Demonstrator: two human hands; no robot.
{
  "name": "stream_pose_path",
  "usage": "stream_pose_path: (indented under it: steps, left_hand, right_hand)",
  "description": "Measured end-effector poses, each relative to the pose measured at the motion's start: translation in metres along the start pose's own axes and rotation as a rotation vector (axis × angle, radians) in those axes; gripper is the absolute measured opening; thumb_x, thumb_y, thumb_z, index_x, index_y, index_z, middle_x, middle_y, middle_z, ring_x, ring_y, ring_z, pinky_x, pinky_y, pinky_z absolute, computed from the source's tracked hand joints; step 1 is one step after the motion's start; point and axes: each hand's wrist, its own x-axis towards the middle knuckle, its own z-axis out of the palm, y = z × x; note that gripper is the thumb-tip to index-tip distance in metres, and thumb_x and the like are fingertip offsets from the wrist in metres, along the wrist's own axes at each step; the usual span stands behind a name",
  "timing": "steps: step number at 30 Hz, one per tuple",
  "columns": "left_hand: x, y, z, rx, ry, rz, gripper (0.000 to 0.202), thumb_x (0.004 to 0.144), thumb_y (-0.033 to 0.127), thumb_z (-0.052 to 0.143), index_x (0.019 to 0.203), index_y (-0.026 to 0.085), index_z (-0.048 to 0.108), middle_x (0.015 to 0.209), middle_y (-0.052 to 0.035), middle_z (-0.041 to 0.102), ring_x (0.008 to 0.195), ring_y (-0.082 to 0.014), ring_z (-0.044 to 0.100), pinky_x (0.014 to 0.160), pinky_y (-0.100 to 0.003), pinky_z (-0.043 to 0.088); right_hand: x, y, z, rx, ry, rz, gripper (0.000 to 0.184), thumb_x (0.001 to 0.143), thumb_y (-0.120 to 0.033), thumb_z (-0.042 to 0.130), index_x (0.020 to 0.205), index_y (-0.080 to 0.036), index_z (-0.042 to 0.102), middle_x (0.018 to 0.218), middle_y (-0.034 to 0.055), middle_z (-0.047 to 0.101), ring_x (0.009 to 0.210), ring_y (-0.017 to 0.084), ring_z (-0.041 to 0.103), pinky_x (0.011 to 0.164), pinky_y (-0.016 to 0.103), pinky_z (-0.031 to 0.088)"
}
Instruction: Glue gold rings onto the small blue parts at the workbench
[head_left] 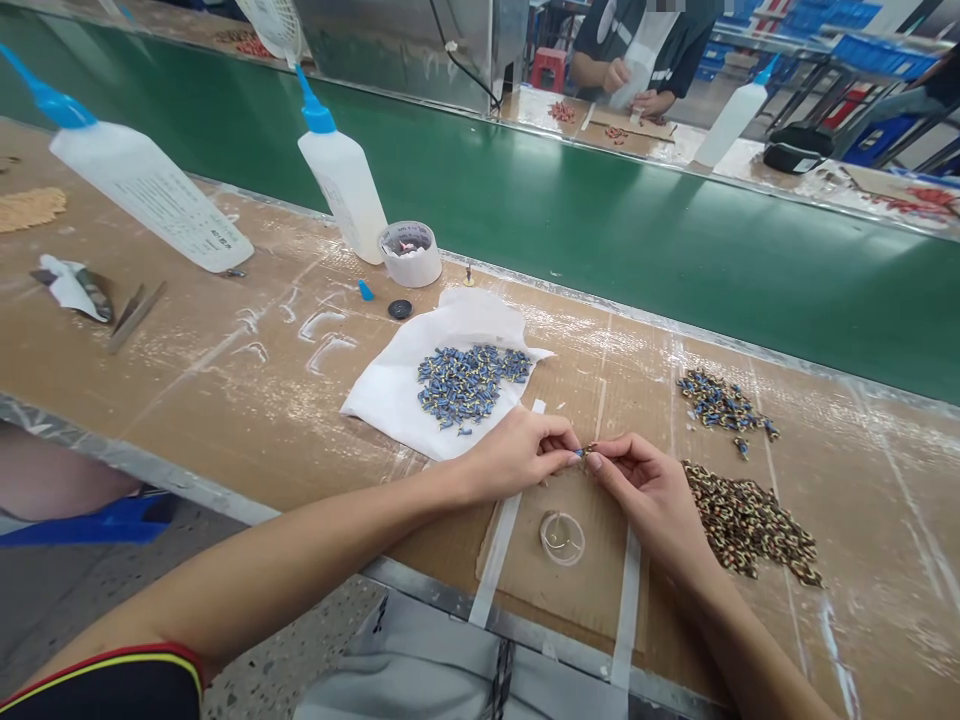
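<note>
My left hand [517,450] and my right hand [645,480] meet fingertip to fingertip over a taped cardboard pad [570,570]. Both pinch one tiny blue and brown part [585,452] between them. Just beyond my left hand lies a white cloth [390,390] carrying a pile of small blue parts [469,385]. To the right of my right hand spreads a heap of brown parts [750,520], and farther back a smaller group of blue and brown parts [720,400]. A small clear round dish [562,537] sits on the pad below my hands.
Two white squeeze bottles with blue nozzles [150,190] [345,180] and a tape roll [411,252] stand at the back left. A green conveyor belt [600,220] runs behind the bench. Across it another person [637,60] works with their hands; a third bottle [731,115] stands nearby.
</note>
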Motion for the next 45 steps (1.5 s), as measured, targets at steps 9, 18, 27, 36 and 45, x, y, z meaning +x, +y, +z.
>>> stream_pose_path:
  steps: [9, 18, 27, 36, 45]
  left_hand:
    - [0.001, -0.009, 0.005, 0.340, 0.121, 0.291, 0.008, 0.087, 0.010, 0.059, 0.082, 0.012, 0.065, 0.082, -0.0036, 0.065, 0.077, -0.0148, 0.059, 0.070, -0.024, 0.042]
    - [-0.001, -0.006, 0.010, 0.526, 0.083, 0.314, 0.009, 0.086, 0.008, 0.054, 0.083, 0.014, 0.060, 0.083, -0.0036, 0.064, 0.075, -0.0158, 0.058, 0.066, -0.026, 0.041]
    - [-0.002, -0.006, 0.012, 0.600, -0.007, 0.299, 0.011, 0.080, 0.004, 0.052, 0.082, 0.014, 0.056, 0.085, -0.0051, 0.061, 0.074, -0.0171, 0.055, 0.063, -0.027, 0.040]
    - [-0.003, -0.011, 0.013, 0.501, 0.020, 0.320, 0.007, 0.086, 0.009, 0.053, 0.083, 0.013, 0.059, 0.083, -0.0046, 0.061, 0.072, -0.0161, 0.055, 0.062, -0.027, 0.039]
    - [0.001, -0.009, -0.004, 0.515, 0.024, 0.312, 0.015, 0.095, 0.023, 0.053, 0.098, 0.014, 0.066, 0.095, -0.0060, 0.063, 0.088, -0.0180, 0.060, 0.078, -0.027, 0.044]
  right_hand:
    - [-0.002, 0.003, 0.000, -0.061, -0.035, -0.045, 0.014, 0.085, -0.033, 0.070, 0.085, -0.020, 0.064, 0.084, 0.0019, 0.063, 0.079, 0.014, 0.060, 0.071, 0.024, 0.049]
    - [-0.004, 0.003, 0.003, -0.127, -0.077, -0.114, 0.013, 0.089, -0.027, 0.064, 0.079, -0.020, 0.060, 0.078, 0.0005, 0.056, 0.073, 0.014, 0.052, 0.067, 0.024, 0.043]
    - [-0.004, 0.006, 0.001, -0.254, -0.139, -0.127, 0.016, 0.091, -0.025, 0.060, 0.077, -0.020, 0.056, 0.076, 0.0006, 0.054, 0.071, 0.015, 0.051, 0.066, 0.027, 0.042]
    - [-0.002, 0.005, 0.001, -0.245, -0.142, -0.126, 0.016, 0.091, -0.029, 0.060, 0.078, -0.021, 0.056, 0.077, 0.0016, 0.055, 0.072, 0.017, 0.053, 0.067, 0.028, 0.044]
    - [-0.001, 0.005, 0.005, -0.120, -0.003, -0.107, 0.016, 0.088, -0.034, 0.065, 0.080, -0.021, 0.058, 0.080, 0.0014, 0.059, 0.075, 0.016, 0.056, 0.069, 0.026, 0.046]
